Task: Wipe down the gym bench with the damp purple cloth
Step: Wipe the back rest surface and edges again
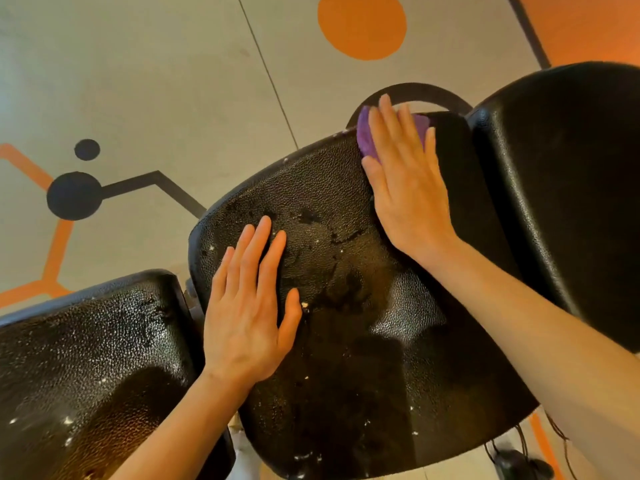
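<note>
The gym bench fills the lower view as black, worn, pebbled pads. Its middle pad (346, 341) shows cracked patches and white flecks. The purple cloth (366, 140) lies at that pad's far edge. My right hand (403, 178) lies flat on the cloth, fingers spread and pressing it onto the pad; most of the cloth is hidden under the palm. My left hand (251, 303) rests flat and empty on the middle pad's left part, fingers slightly apart.
A second pad (86, 358) sits at the lower left and a smoother black pad (571, 185) at the right. A curved black metal handle (412, 90) arcs behind the cloth. The grey floor has orange and black markings (362, 24). Dark cables and a small object (519, 462) lie at the bottom right.
</note>
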The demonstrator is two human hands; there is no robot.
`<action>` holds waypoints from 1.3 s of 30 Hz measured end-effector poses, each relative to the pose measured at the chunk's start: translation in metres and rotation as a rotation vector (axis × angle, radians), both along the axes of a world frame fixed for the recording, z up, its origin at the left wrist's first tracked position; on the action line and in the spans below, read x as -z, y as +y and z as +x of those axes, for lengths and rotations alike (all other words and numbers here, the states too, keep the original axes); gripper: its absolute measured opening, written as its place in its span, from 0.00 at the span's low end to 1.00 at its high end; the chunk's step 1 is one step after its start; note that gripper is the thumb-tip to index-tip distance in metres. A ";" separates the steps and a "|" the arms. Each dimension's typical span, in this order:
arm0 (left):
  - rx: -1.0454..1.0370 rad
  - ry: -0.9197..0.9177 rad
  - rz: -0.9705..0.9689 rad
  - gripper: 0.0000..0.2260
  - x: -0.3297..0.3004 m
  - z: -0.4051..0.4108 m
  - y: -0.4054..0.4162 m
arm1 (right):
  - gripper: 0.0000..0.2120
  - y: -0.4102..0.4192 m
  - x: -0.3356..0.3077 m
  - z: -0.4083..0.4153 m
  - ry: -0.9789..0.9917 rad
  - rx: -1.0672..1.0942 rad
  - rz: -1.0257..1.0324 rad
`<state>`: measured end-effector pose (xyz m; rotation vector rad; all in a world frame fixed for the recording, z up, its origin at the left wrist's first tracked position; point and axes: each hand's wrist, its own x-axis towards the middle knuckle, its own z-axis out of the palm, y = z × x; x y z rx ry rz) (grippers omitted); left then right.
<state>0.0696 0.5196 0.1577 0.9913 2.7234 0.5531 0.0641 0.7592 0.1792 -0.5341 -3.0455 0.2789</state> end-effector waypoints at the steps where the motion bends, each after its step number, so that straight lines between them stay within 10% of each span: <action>1: -0.002 0.007 0.001 0.30 0.000 0.000 0.000 | 0.25 -0.002 0.001 -0.003 0.007 0.051 -0.018; 11: -0.008 0.037 -0.003 0.29 0.001 0.003 -0.001 | 0.27 -0.071 0.001 0.142 -0.209 -0.282 0.070; 17: -0.009 0.056 0.009 0.29 0.000 0.004 0.000 | 0.27 -0.051 0.000 0.009 -0.071 -0.043 0.099; 23: -0.024 0.070 0.021 0.29 0.002 0.005 -0.002 | 0.29 -0.076 0.001 0.143 -0.240 -0.344 0.128; 29: -0.023 0.084 0.014 0.28 0.001 0.006 0.000 | 0.26 -0.060 0.001 0.005 -0.052 -0.159 0.116; 35: -0.013 0.077 0.010 0.28 0.003 0.006 -0.003 | 0.27 -0.086 -0.003 0.142 -0.223 -0.437 0.142; 39: -0.008 0.076 0.014 0.28 0.002 0.006 -0.002 | 0.26 -0.070 0.005 0.070 -0.131 -0.380 0.138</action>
